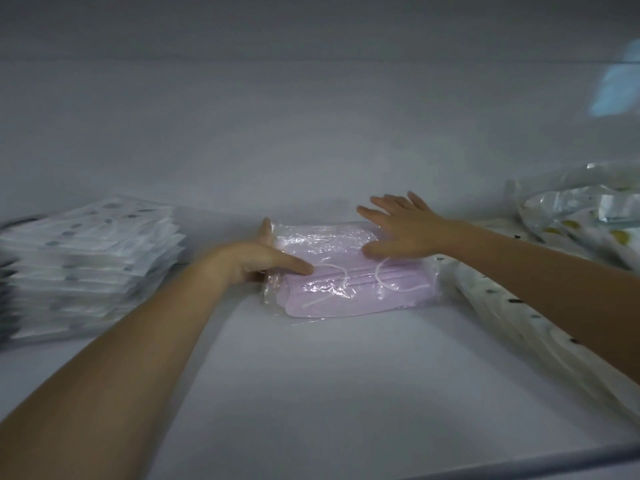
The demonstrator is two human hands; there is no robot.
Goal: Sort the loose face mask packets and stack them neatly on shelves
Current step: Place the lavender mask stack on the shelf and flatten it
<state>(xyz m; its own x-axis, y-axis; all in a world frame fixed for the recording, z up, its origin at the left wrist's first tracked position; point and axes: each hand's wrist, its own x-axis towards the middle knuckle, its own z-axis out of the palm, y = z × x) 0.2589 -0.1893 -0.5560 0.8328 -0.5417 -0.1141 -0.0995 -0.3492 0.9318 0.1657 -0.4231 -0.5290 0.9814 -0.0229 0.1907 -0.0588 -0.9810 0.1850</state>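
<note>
A clear packet of pink face masks (349, 282) lies flat in the middle of the white shelf (311, 393). My left hand (263, 258) holds its left edge, thumb on top and fingers along the side. With straight fingers, my right hand (401, 226) presses down on the packet's far right part. At the left stands a tall stack of white patterned mask packets (90, 265).
Along the right side lie several loose white packets with dots (512, 317). A heap of mixed packets (581, 216) sits at the far right. The shelf's back wall (311, 140) rises close behind the pink packet. A front rail (554, 459) crosses the lower right corner.
</note>
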